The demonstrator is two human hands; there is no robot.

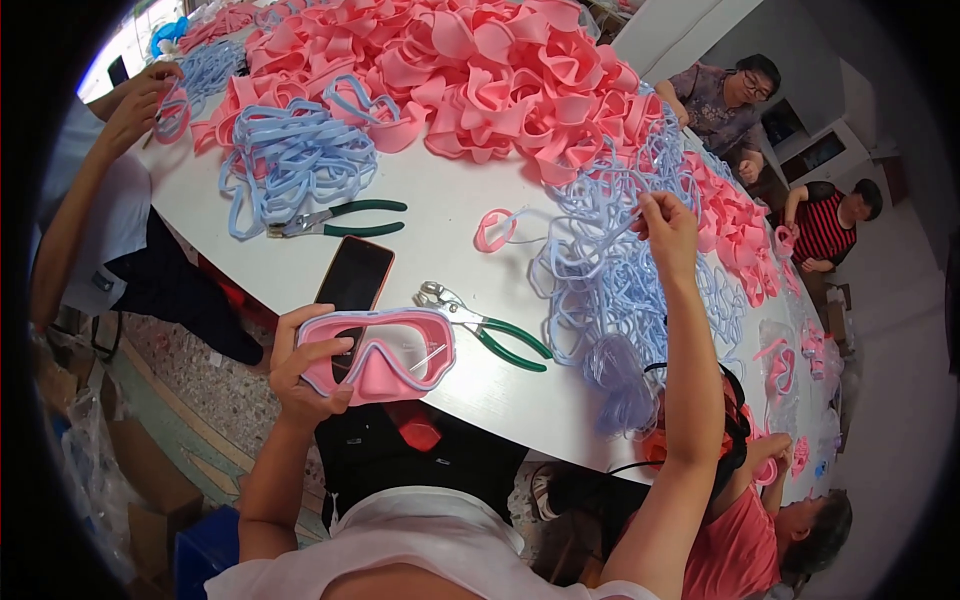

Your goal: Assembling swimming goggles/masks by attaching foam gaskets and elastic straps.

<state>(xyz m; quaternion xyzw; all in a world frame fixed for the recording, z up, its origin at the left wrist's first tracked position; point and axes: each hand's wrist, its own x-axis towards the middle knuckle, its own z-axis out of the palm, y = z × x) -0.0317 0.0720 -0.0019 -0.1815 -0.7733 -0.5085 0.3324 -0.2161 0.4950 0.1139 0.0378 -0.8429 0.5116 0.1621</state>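
My left hand (298, 372) grips a pink diving mask (388, 378) by its left side, above the table's near edge. The mask has a clear lens and a light-blue rim. My right hand (670, 232) is raised over a tangled heap of light-blue strips (600, 290), its fingertips pinched on one blue strip (622, 216). Green-handled pliers (492, 335) lie just beyond the mask, their jaws toward it. A dark phone (357, 272) with an orange edge is partly behind the mask and my left fingers.
Pink soft mask parts (480, 80) are piled across the far table. A bundle of blue rims (300, 160) and second green-handled pliers (345, 218) lie at the left. A pink ring (494, 230) sits mid-table. Co-workers sit along both sides; one person's hands (135, 105) hold a pink piece.
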